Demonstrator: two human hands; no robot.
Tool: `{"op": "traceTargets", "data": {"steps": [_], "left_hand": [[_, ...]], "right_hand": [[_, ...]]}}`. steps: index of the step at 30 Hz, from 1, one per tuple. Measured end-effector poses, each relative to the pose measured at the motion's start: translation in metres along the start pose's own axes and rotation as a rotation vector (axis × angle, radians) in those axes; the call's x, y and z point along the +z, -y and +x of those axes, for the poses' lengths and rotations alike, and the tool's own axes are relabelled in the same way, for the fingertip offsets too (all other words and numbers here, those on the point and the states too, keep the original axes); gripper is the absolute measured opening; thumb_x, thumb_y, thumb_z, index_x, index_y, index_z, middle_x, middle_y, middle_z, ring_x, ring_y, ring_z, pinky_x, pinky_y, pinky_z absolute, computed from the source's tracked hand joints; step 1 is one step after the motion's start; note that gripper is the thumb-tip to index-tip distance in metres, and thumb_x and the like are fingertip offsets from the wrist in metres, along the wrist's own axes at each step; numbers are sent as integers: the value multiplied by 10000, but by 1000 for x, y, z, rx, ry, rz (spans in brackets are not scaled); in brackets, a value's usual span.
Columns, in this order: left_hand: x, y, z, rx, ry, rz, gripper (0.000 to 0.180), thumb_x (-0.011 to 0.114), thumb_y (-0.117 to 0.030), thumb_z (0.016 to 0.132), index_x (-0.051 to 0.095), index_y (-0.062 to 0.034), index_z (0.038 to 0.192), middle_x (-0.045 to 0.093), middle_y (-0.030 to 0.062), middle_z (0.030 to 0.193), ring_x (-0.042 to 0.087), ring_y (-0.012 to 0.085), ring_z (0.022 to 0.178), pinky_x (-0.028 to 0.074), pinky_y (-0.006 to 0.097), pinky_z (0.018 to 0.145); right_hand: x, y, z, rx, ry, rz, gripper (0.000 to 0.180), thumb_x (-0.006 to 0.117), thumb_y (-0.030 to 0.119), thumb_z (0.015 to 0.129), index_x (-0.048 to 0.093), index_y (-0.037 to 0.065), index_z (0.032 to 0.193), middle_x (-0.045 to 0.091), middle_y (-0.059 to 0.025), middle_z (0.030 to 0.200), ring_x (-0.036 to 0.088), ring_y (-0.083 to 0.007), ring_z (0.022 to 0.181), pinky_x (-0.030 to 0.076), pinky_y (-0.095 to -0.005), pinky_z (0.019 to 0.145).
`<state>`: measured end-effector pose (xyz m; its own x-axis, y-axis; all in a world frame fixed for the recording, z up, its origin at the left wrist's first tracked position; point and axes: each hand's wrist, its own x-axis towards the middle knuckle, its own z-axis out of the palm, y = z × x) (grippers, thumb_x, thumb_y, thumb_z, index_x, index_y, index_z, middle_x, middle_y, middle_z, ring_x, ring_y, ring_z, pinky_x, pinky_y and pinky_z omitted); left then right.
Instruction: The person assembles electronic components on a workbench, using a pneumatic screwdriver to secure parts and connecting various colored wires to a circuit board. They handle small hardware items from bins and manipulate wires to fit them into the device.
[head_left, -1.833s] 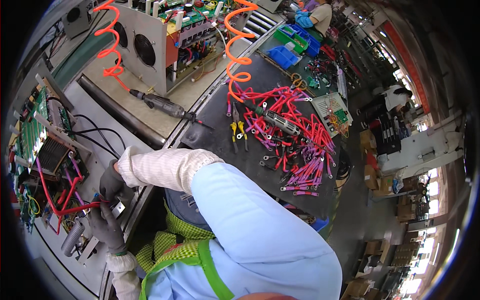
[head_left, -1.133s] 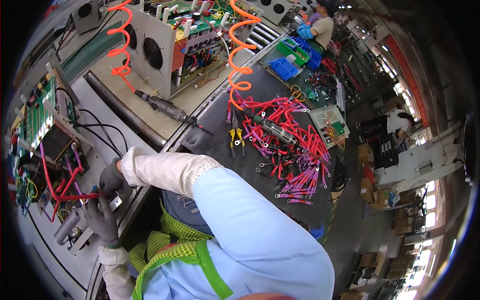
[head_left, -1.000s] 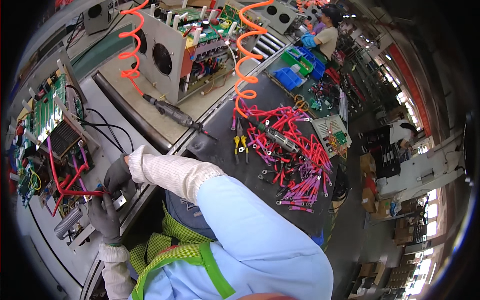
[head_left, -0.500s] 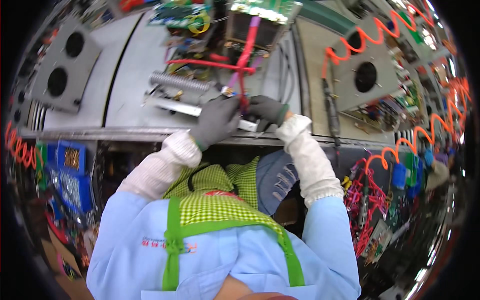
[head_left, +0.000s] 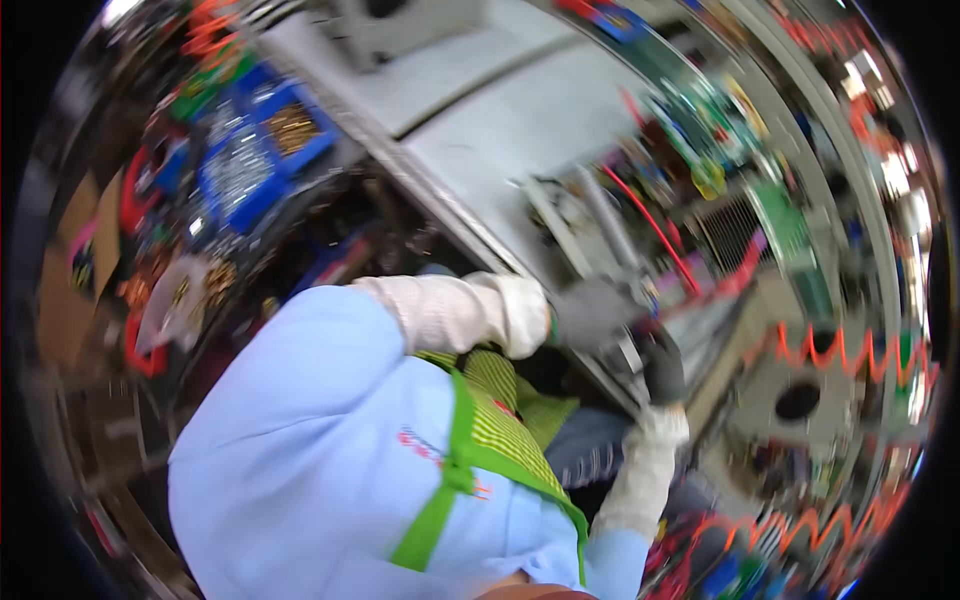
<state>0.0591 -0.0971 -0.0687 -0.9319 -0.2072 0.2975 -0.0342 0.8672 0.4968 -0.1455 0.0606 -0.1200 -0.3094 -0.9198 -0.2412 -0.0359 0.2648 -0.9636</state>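
Observation:
My left hand (head_left: pixel 595 315), in a grey glove, lies bent at the front of the metal unit with its fingers closed; what they hold is blurred. Close by on the right, my right hand (head_left: pixel 663 372), also grey-gloved, is curled around the lower end of a bundle of red wires (head_left: pixel 738 280). These run back toward a finned block with a green circuit board (head_left: pixel 785 225). Between and behind the hands are a pale metal bar (head_left: pixel 563 232) and a ribbed silver coil (head_left: pixel 607 218). A thinner red wire (head_left: pixel 650 225) crosses the unit.
Blue bins (head_left: pixel 245 165) with small metal parts stand at the left, beside the bench edge (head_left: pixel 450 215). A grey metal housing with a round hole (head_left: pixel 800 400) is at the right, near orange coiled hoses (head_left: pixel 830 350). A cardboard box (head_left: pixel 65 290) sits far left.
The whole view has swung and tilted, with more of the left-side bins showing and the unit now to the right. Both hands stay close together by the red wires.

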Motion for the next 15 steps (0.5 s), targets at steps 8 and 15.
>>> {"op": "traceTargets", "data": {"steps": [8,15], "left_hand": [[-160,80,-163,-183,-578,260,476,680,-219,814,602,-64,1257,641,199,1172,621,365,1079,504,431,939],[-323,183,-425,-1465,-558,1028,582,621,-430,873,505,-115,1349,628,178,1216,600,360,1127,491,463,937]], "right_hand": [[5,23,-3,-58,-40,-255,191,564,105,916,649,28,1068,637,-3,911,559,-83,790,422,-230,683],[-21,35,-25,161,-329,-265,414,573,179,928,566,39,1318,623,-52,1072,622,-110,779,492,-223,610]]}}
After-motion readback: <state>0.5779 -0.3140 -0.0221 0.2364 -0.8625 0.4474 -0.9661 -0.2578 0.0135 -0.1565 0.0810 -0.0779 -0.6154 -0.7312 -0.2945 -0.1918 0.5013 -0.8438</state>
